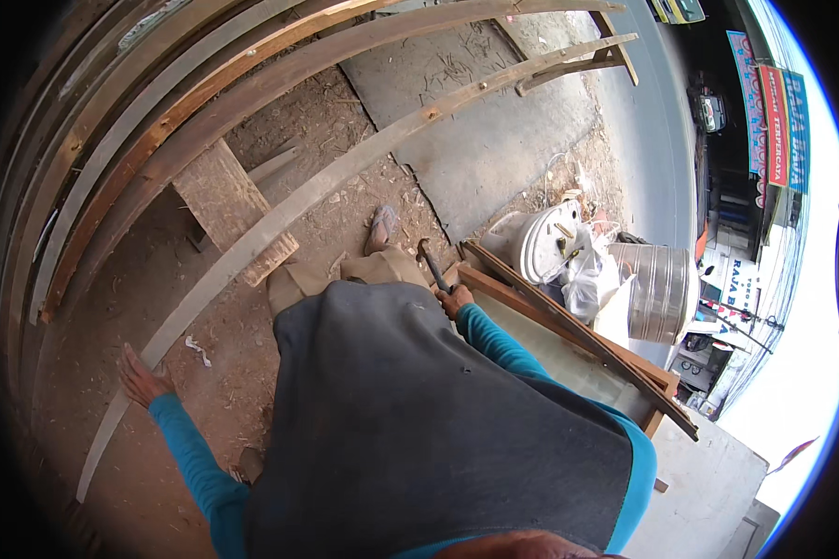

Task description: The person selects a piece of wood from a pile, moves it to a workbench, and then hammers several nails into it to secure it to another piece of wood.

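Note:
A long, narrow wooden batten (317, 189) crosses in front of me, from the lower left up to the far right. My left hand (145, 376) lies against its near left end, fingers stretched out and not wrapped round it. Under the batten's middle is a short, worn wooden board (222, 200). My right hand (454, 301) is closed round the handle of a hammer (432, 264), its head pointing away from me, apart from the batten. Between the two hands are my dark apron and bent knees.
Several long wooden beams (252, 93) stretch across the far left. On the right are a wooden frame (569, 321) with a panel, a white bucket (529, 250), a plastic bag (584, 278) and a metal drum (657, 291). A road (660, 140) runs beyond.

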### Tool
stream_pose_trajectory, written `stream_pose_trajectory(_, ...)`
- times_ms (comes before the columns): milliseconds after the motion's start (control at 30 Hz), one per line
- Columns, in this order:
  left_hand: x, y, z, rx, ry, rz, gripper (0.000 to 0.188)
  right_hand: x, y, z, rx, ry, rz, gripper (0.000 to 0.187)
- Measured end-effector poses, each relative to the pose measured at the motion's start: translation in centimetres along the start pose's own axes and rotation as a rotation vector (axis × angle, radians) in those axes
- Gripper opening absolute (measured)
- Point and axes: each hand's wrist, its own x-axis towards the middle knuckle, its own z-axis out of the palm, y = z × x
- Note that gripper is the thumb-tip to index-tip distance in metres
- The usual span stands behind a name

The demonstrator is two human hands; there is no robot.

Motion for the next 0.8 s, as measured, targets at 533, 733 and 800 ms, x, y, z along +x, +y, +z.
stream_pose_trajectory(533, 4.4, -4.5, 4.3, -0.206, -0.154, 0.395, 0.072, -10.5, -1.3, 15.2, 0.036, -0.098, 0.015, 0.06)
stream_pose_trajectory(733, 3.8, -5.7, 7.1, -0.256, -0.014, 0.369, 0.07, -12.8, -2.1, 23.1, 0.332, -0.179, 0.102, 0.067)
stream_pose_trajectory(800, 3.6, -5.7, 5.8, -0.242, -0.045, 0.374, 0.071, -15.0, -2.9, 22.0, 0.205, -0.226, 0.109, 0.065)
